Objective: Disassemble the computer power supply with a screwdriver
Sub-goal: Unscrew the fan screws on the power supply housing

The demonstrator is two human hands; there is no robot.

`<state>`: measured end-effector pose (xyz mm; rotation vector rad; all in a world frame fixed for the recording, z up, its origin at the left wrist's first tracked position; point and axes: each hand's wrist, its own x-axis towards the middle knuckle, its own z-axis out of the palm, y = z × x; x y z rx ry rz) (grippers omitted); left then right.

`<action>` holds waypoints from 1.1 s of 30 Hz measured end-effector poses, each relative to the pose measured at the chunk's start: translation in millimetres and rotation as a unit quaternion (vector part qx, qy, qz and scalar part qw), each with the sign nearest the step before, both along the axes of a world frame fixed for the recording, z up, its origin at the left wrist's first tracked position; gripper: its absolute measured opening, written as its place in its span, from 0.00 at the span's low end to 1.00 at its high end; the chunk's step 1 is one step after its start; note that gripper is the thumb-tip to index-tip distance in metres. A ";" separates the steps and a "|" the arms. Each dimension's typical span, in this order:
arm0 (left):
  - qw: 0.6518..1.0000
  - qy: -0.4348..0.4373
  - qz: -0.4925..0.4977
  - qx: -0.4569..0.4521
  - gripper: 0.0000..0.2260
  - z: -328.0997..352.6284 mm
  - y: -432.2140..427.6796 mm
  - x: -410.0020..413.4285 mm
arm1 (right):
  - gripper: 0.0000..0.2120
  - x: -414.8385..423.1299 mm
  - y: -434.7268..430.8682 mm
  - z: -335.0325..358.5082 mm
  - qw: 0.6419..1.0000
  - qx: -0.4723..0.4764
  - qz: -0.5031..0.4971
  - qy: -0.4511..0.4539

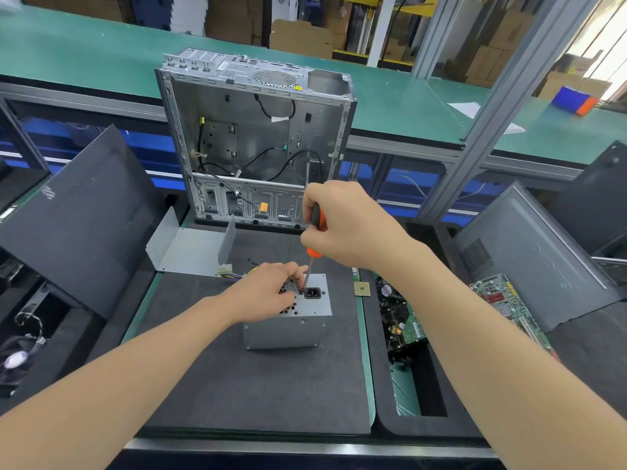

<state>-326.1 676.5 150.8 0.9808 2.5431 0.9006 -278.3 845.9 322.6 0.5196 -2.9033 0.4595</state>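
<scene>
- Power supply [288,329] was set mid-mat [237,385]; left hand [268,293] was laid atop it, fingers bent by the shaft, pinch not discernible.
- Screwdriver [314,251] was fisted by right hand [342,225].
- Open case [254,140] was noted at 12 o'clock, bracket [190,247] at 10, chip [362,288] at 3.
</scene>
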 end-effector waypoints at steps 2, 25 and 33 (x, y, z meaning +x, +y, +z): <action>1.000 0.002 -0.001 -0.002 0.10 -0.7 0.3 -0.8 | 0.05 -1.4 1.4 1.3 1.000 -0.004 -0.009 -0.001; 0.998 -0.009 0.025 0.057 0.03 0.6 -7.3 -4.6 | 0.05 -4.2 -1.0 10.2 1.000 -0.010 -0.013 0.011; 0.957 0.034 0.269 0.098 0.06 -26.5 -86.2 -18.4 | 0.03 -11.5 -12.1 12.5 0.999 -0.035 -0.006 0.032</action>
